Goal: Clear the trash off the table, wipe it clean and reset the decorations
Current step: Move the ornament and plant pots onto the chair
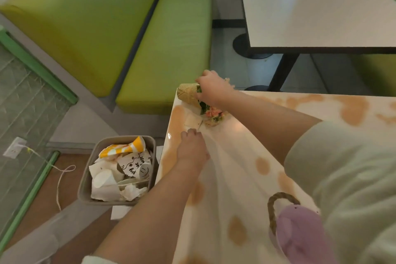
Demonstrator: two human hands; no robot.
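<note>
Right hand point(211, 89) grips woven vase point(188, 94) lying at table point(235, 156) corner; left hand point(192, 148) pinches small card point(192, 119), I think. Bin point(85, 180) holds crumpled cups point(130, 165).

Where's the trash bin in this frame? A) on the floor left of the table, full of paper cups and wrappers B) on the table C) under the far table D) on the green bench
A: the bin stands on the floor beside the left edge of the table, stuffed with cups and crumpled paper.
</note>
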